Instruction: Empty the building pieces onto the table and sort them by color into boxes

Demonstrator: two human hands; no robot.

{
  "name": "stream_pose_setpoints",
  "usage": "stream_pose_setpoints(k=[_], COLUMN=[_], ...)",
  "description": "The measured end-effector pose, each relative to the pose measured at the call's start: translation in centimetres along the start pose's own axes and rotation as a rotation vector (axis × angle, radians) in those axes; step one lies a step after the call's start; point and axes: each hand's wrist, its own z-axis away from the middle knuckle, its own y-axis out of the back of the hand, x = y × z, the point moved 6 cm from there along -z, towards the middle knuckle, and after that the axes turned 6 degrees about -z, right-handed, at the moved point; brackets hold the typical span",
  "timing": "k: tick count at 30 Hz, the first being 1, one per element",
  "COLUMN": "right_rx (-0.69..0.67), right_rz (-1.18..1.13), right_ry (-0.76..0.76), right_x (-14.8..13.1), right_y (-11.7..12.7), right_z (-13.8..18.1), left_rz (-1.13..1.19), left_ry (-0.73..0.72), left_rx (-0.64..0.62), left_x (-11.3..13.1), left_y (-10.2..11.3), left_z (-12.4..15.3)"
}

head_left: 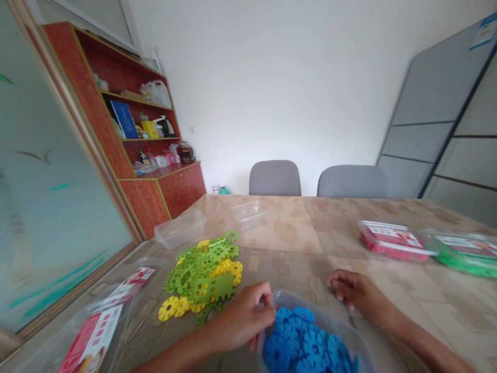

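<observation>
A clear plastic tub (285, 297) holds several blue flower-shaped building discs (303, 342) at the front of the table. My left hand (252, 313) is at the tub's left rim, its fingers bent around the edge. To the right of the tub, my right hand (359, 295) is held over the table with curled fingers and nothing visible in them. Left of the tub, a loose heap of green lattice building pieces (205, 269) lies mixed with yellow flower-shaped discs (169, 308). The lower part of the tub is cut off by the frame.
Two clear containers (180, 230) (250, 213) stand behind the heap. Clear lids with red-white labels (93, 336) lie at left. Closed boxes with red pieces (396, 241) and green pieces (466, 251) sit at right. Two grey chairs (275, 177) (353, 181) stand beyond the table.
</observation>
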Motion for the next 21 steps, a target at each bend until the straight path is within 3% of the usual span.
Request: stream_pose_setpoints(k=[3,6,10,13,17,21], right_rx=[0.017,0.031,0.053,0.069,0.077,0.095], right_rz=[0.023,0.062,0.099,0.103,0.095,0.146], right_ry=[0.002,0.0,0.014,0.02,0.028,0.018], right_x=[-0.3,-0.6,-0.6,-0.3,-0.1,-0.4], right_y=[0.1,0.2,0.3,0.3,0.2,0.1], right_z=[0.2,0.3,0.2,0.2,0.2,0.4], left_rz=[0.065,0.067,-0.009,-0.238,-0.688,-0.906], left_ry=[-0.025,-0.048,-0.116,-0.15,-0.082,-0.038], left_rx=[0.038,0.155,0.463,0.763,1.096,1.142], left_x=[0.3,0.7,1.2,1.4,1.3,0.7], left_y=[2.6,7.1,14.4,18.7,21.2,21.1], left_z=[0.7,2.2,5.5,8.2,10.6,10.6])
